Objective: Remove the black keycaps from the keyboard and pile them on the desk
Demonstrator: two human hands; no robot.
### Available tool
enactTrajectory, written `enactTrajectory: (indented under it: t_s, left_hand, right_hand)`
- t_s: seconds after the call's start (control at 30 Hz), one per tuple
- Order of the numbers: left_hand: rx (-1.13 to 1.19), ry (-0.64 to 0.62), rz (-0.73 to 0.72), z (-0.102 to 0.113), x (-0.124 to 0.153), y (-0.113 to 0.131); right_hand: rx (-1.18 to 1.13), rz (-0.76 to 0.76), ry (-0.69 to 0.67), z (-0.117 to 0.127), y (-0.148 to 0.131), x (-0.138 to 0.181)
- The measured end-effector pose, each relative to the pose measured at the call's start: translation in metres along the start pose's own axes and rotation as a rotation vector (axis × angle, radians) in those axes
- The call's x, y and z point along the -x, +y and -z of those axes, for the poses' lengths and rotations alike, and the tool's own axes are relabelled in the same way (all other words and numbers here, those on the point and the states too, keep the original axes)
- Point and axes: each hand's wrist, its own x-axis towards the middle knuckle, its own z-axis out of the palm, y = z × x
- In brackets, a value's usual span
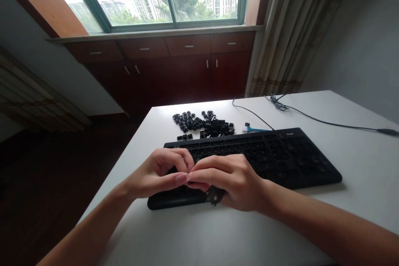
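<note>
A black keyboard [311, 153] lies on the table, its upper rows showing bare key sockets where caps are off. Above its left part, my left hand [162, 172] is closed in a pinch, thumb and fingertips meeting those of my right hand. Whatever lies between the fingertips is hidden. My right hand [237, 178] is closed too, and a small black keycap [214, 195] shows from under its curled fingers, its underside partly in view. Behind the keyboard lies a heap of loose black keycaps [190, 122].
A small blue-handled brush [257, 129] lies behind the keyboard, with one black piece [247, 124] near it. The keyboard's cable [327, 121] runs across the white table [368, 170] to the right edge. Cabinets [181, 75] stand below the window.
</note>
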Motion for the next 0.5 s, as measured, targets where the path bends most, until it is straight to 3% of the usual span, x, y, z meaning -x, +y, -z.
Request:
enactTrajectory:
  t_s: [0.13,0.27,0.4,0.5]
  left_hand:
    - [-0.079,0.118,-0.001,-0.002,-0.003,-0.004]
    - [-0.229,0.215,-0.031,-0.006,-0.005,-0.003]
    - [-0.478,0.272,-0.080,-0.014,-0.007,-0.007]
    - [-0.755,0.287,-0.197,-0.019,-0.008,-0.012]
  right_hand:
    - [0.069,0.040,-0.015,0.021,0.008,-0.008]
    - [0.201,0.032,-0.032,0.068,0.006,0.000]
    - [0.381,-0.032,-0.048,0.122,0.000,0.045]
    - [0.508,-0.188,-0.070,0.149,0.000,0.084]
